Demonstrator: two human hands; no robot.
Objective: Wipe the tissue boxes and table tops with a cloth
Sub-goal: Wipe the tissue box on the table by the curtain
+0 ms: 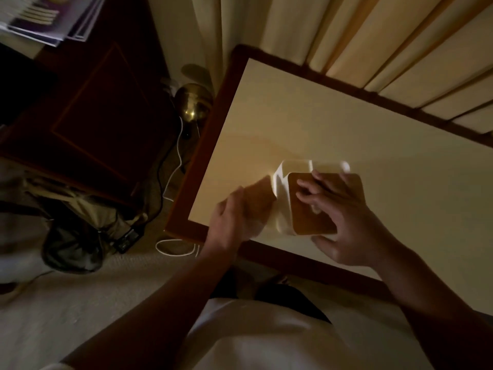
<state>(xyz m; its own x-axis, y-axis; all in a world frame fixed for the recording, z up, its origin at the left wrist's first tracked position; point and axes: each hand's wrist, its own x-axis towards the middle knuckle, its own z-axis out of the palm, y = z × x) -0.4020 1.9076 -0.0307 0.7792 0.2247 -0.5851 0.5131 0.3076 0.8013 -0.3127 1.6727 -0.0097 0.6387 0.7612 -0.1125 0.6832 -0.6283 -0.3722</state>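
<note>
My right hand (338,209) is gripping the white square tissue box with a brown wooden lid (306,217), fingers on the lid, thumb on its near wall, close to the front edge of the cream table top with dark wood edging (320,116). Loads of bare top is lying behind it. My left hand (232,217) is clutching a blurry tan cloth (260,198) against the box's left side.

We find a furnished room, home or hotel, dimly lit. We note pleated curtains (373,36), a carpet (80,303), a dark wooden cabinet (101,116) with brochures (48,20) on top, a brass lamp base (193,104) with cables (176,156) trailing beside it, and a cream-topped table (320,116) framed in dark wood.
</note>
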